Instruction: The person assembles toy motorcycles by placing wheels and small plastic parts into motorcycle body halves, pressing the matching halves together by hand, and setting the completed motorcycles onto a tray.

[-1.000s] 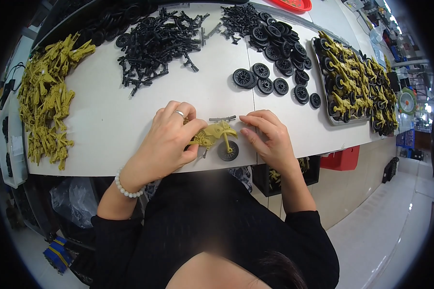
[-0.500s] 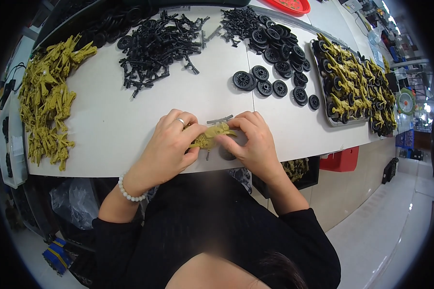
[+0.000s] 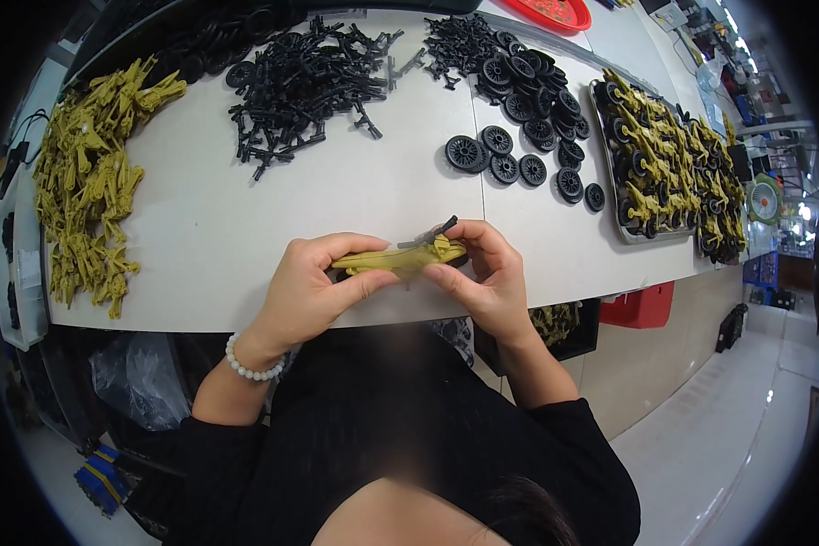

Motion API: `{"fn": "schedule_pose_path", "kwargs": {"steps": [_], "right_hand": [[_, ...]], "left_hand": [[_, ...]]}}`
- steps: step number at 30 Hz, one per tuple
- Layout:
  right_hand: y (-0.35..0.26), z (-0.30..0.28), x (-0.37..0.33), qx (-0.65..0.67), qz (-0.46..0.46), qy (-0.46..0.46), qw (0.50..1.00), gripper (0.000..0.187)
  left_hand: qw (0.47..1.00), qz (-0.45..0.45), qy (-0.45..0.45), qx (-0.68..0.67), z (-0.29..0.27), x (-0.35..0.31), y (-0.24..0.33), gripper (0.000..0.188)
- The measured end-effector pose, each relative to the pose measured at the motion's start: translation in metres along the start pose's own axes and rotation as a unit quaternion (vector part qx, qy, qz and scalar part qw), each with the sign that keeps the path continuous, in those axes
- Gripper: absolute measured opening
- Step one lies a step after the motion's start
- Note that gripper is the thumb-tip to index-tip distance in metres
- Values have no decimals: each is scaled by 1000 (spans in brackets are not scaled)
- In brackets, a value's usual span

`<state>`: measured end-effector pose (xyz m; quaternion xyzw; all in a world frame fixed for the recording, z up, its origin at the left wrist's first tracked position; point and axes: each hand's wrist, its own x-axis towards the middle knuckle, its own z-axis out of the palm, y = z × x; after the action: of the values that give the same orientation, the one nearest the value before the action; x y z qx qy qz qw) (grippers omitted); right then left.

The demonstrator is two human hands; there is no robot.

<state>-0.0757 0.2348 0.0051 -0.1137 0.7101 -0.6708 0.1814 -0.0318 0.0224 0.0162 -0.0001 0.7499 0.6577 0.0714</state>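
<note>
A small olive-yellow plastic toy motorbike body (image 3: 399, 260) lies flat between both hands over the white table's (image 3: 246, 227) near edge. My left hand (image 3: 311, 289) pinches its left end between thumb and fingers. My right hand (image 3: 484, 278) grips the right end, where a black handlebar piece (image 3: 444, 226) sticks up. The wheel under it is mostly hidden by my right fingers.
A heap of olive-yellow bodies (image 3: 86, 187) lies at the table's left. Black frame parts (image 3: 305, 82) and black wheels (image 3: 519, 118) are spread across the back. A tray (image 3: 610, 164) of assembled toy bikes sits at the right. Red bins (image 3: 642, 305) stand under the table.
The toy was upright on the table with its wheel showing. Both hands have lifted it slightly, turned it flat, and my right hand has closed over the wheel end.
</note>
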Motion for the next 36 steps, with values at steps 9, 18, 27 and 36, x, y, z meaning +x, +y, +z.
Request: {"fn": "schedule_pose_path", "kwargs": {"steps": [9,18,27,36], "right_hand": [[-14,-6,8,-101,-56,-83,990,28],[-13,-7,14,-61,-49,-77,994,24],[-17,-6,21,-83,-120,-69,987,22],[-21,2,22,107,-49,-55,991,36]], "left_hand": [[997,61,28,36,6,-8,3,26],[984,145,24,104,5,-7,1,30],[996,56,2,69,8,-5,13,21],[956,-14,61,-286,17,-3,1,22]]}}
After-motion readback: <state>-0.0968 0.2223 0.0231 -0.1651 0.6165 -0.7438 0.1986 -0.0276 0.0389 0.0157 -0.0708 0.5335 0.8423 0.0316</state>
